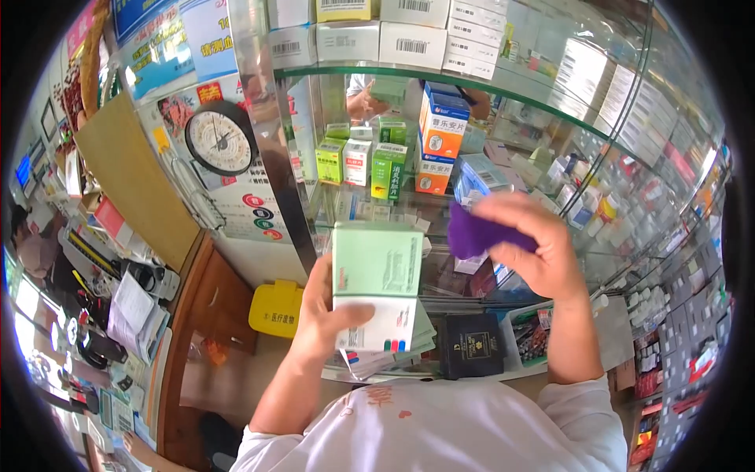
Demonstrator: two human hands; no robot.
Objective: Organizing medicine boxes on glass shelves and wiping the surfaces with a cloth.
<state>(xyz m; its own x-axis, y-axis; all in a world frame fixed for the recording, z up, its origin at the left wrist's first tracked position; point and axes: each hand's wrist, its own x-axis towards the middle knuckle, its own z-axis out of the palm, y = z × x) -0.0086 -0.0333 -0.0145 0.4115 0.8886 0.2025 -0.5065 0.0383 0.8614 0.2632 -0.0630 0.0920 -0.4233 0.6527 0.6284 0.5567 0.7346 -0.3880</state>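
My left hand (pixel 330 312) grips a pale green and white cardboard box (pixel 377 259), its thumb laid across the white face. Beneath it, several similar flat boxes (pixel 422 327) lie at the front of the glass cabinet. A purple cloth (pixel 481 233) is pinched between the thumb and fingers of my right hand (pixel 534 242), raised to the right of the box and apart from it. Behind the cloth stand a blue carton (pixel 481 174) and stacked orange, white and blue medicine cartons (pixel 439 133). Green and white medicine boxes (pixel 389 171) are further left on the same glass shelf.
An upper glass shelf (pixel 377 68) with a green edge bears white boxes. A black box (pixel 472 345) and a plastic basket (pixel 519 339) sit low in front. At left are a yellow bin (pixel 274 310), a round clock (pixel 219 138) and a cluttered desk, with another person's arm (pixel 147 451) nearby.
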